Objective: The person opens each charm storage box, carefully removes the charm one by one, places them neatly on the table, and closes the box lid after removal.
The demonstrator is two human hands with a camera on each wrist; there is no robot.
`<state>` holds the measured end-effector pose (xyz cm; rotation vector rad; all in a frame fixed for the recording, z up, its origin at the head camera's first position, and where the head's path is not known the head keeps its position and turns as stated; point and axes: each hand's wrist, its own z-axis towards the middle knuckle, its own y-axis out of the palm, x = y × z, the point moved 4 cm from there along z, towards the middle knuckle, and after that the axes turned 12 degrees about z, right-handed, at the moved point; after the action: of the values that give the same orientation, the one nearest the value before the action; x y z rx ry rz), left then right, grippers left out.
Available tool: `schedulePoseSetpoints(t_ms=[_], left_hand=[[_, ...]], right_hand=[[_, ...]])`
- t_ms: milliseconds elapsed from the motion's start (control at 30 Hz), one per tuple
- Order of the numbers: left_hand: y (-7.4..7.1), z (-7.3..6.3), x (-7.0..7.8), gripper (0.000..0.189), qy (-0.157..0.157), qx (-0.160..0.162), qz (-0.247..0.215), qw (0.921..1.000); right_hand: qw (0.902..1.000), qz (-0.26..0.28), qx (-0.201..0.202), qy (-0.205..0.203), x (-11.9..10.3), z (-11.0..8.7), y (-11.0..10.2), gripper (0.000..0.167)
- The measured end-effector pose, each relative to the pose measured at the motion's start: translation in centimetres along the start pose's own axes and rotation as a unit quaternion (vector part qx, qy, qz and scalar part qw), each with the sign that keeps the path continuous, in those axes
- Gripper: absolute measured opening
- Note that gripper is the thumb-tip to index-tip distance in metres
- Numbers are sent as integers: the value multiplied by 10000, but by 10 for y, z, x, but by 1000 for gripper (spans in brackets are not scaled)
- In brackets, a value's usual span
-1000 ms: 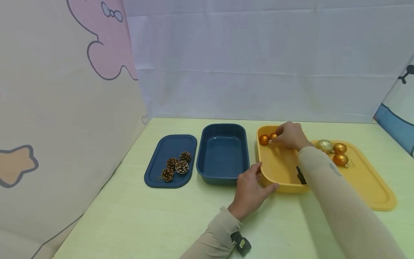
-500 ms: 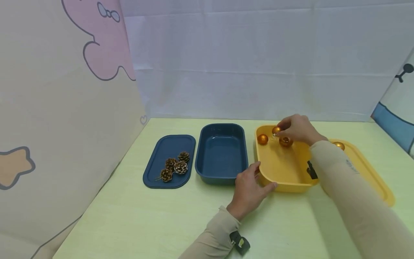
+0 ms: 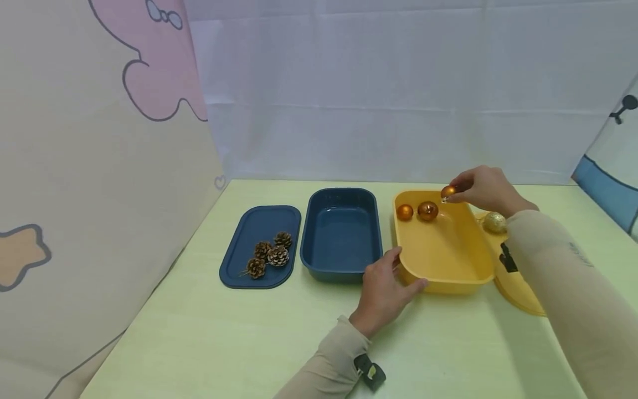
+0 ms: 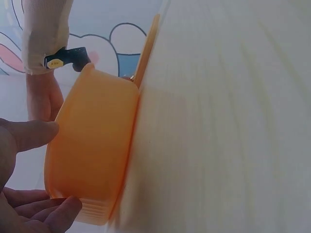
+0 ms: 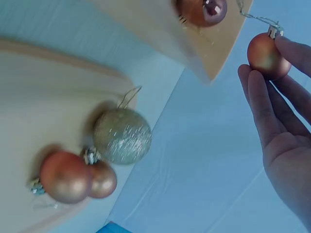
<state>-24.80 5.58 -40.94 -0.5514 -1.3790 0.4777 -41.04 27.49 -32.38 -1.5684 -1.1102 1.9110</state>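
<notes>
My right hand (image 3: 488,189) pinches a small matte orange Christmas bauble (image 3: 447,192) between thumb and fingers. It hangs over the far right part of the yellow bin (image 3: 448,285); in the right wrist view its silver cap and string loop show. Inside the bin, at the far left corner, sit a matte orange bauble (image 3: 405,212) and a shiny copper one (image 3: 427,211). With thumb and fingers spread round the near left corner, my left hand (image 3: 382,293) holds the bin. The left wrist view has the thumb (image 4: 36,135) against its wall.
Right of the bin lies a yellow lid (image 3: 520,291), bearing a glittery gold bauble (image 5: 123,136) and two smooth baubles (image 5: 66,177). A dark blue bin (image 3: 341,244) stands left of the yellow one. Several pinecones (image 3: 277,256) rest on a blue lid (image 3: 244,233) farther left.
My right hand has lifted the matte orange bauble and moved it rightward above the bin. The shiny copper bauble has rolled left inside the bin. My left hand stays at the corner.
</notes>
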Motion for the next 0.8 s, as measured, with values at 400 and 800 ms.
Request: schedulePoseSetpoints(t_ms=[400,800], left_hand=[[-4,-1,-5,73,-11,67,-79,9999],[-6,-1,-5,73,-27,102,-34,9999]], right_hand=[[9993,-106,-5,358,25,-16,-16,52],[9983,-361,-123,435,51,-31,-29,49]])
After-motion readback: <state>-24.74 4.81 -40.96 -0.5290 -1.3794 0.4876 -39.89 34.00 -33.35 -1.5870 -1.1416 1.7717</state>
